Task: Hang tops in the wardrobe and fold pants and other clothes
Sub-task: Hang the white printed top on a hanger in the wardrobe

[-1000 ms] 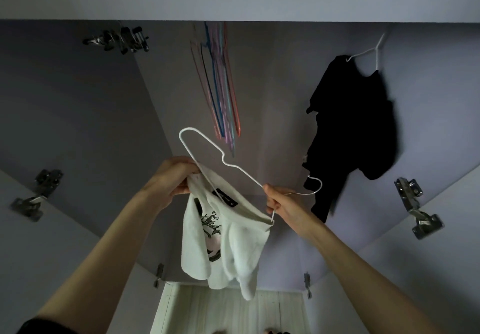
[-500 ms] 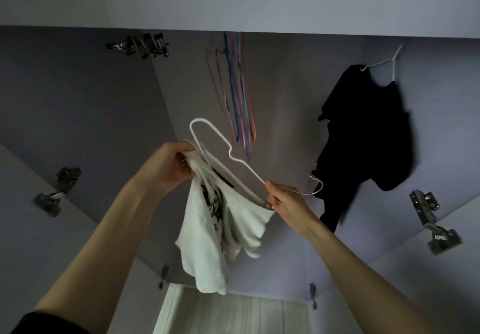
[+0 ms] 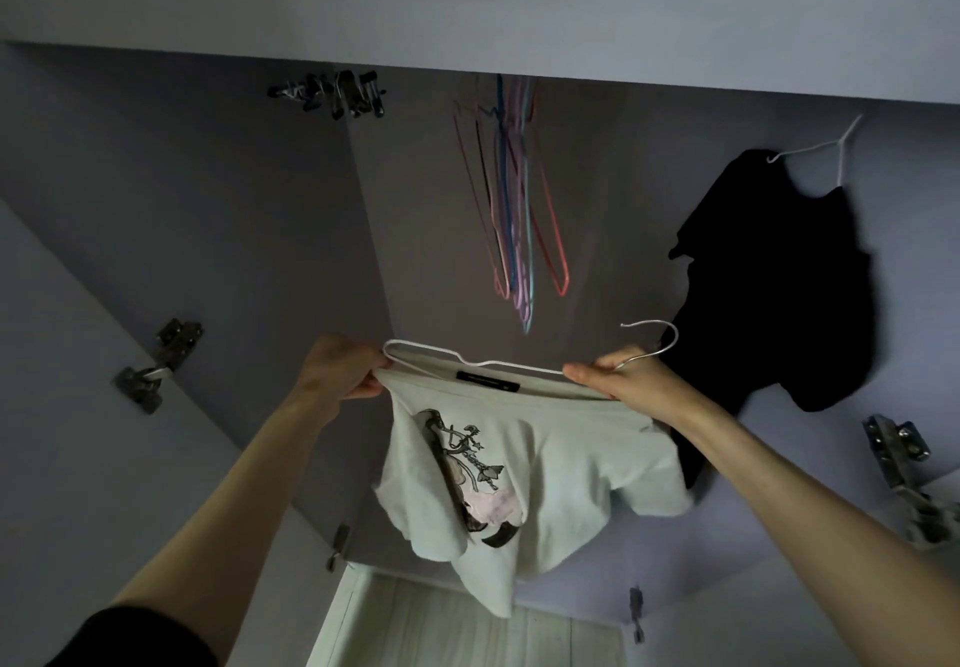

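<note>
Both hands are clamped on the load: the left hand (image 3: pixel 340 373) pinches the collar of the white printed top (image 3: pixel 524 479) at one end of the white wire hanger (image 3: pixel 511 366), while the right hand (image 3: pixel 626 380) grips collar and hanger near the hook. Top and hanger are held level inside the wardrobe (image 3: pixel 234 230), below the rail area. One black top (image 3: pixel 779 271) is already hung; this soft, limp garment is not yet hung. Thin coloured hangers (image 3: pixel 514 209) are seen dangling behind.
</note>
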